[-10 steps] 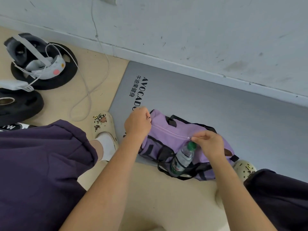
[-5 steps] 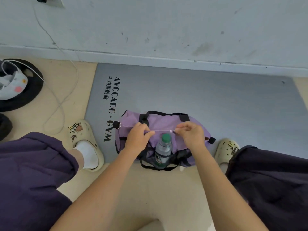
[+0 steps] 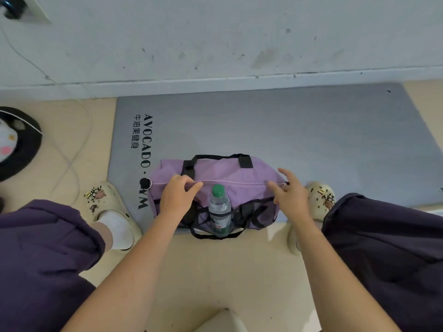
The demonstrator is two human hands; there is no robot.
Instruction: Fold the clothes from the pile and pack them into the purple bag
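Pinching the bag point(image 3: 223, 174) at its zip, the left hand point(image 3: 177, 197) holds on; right hand point(image 3: 288, 196) spread loose at the mat's point(image 3: 287, 130) near edge.

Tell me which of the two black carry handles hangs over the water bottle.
The near handle, looping below the bottle at the bag's front; the far handle lies along the back edge.

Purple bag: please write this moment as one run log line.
purple bag: zipped, on grey mat | left hand: pinches zipper seam | right hand: at zipper end, fingers spread
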